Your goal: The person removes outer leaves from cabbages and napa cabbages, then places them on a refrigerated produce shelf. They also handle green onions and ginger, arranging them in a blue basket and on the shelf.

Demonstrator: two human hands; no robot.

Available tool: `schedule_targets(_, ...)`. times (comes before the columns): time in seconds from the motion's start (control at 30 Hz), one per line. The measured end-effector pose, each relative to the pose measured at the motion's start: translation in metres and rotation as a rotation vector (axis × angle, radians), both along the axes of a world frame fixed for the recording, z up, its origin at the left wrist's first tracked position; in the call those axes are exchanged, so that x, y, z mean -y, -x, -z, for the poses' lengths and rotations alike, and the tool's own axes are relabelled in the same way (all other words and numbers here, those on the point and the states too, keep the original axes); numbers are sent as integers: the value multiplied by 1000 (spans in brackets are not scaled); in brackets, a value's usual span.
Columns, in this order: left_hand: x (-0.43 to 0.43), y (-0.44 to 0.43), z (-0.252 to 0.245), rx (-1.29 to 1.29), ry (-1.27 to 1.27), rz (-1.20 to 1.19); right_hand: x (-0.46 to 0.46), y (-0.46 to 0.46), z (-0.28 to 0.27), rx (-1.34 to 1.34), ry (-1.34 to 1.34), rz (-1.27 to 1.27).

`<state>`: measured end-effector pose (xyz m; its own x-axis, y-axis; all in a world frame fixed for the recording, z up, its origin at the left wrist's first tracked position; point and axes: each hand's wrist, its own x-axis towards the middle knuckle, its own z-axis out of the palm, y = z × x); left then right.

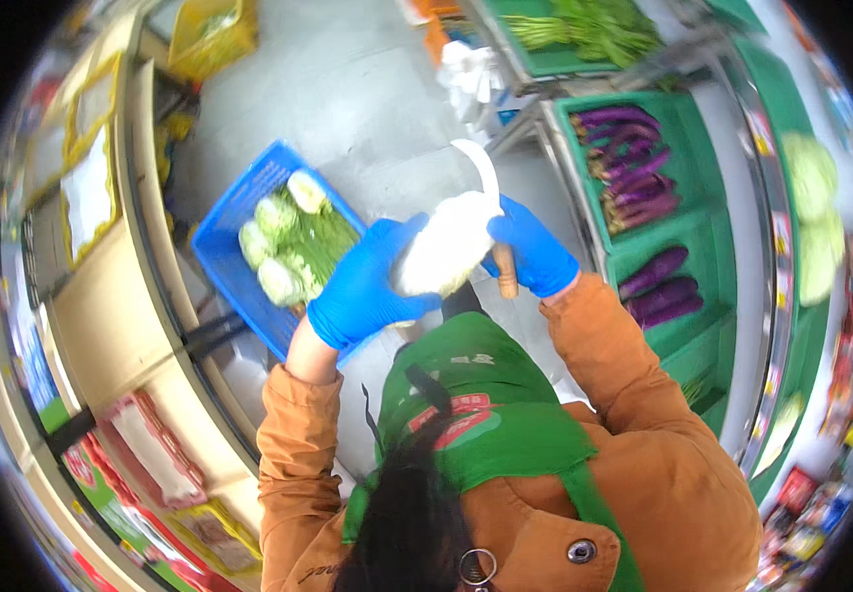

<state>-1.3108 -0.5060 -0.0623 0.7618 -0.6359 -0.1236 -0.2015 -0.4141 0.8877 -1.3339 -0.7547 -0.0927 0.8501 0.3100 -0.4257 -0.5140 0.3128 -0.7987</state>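
A pale head of cabbage (445, 244), overexposed to near white, is held in front of my body. My left hand (358, 285), in a blue glove, grips it from the left with the thumb along its lower side. In my gloved right hand (533, 248) is a curved knife (487, 172). Its wooden handle (506, 274) sticks out below the fist, and the blade hooks up and left past the cabbage's right edge. Whether the blade touches the cabbage I cannot tell. Left of the cabbage, a blue plastic crate (230, 211) on the floor holds several cabbage heads (278, 214) and loose green leaves (326, 240).
On the right, green display trays (700, 192) hold long purple eggplants (630, 166) and leafy greens (596, 29). Wooden shelving (104, 311) with small baskets runs along the left. A yellow crate (212, 44) stands farther off on the grey floor (323, 81).
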Motion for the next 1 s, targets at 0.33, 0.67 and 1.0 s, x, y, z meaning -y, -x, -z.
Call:
schedule_targets(0.33,194,129,-75,-1082,556,4,158,246,-129,777,527,739)
schedule_targets(0.67,503,363,-79,-1058,554,463,345,555,-106,797,1094,1201)
schedule_targets(1.0,702,459,-207,-471,535,875,387,741,-119,495,957,1580)
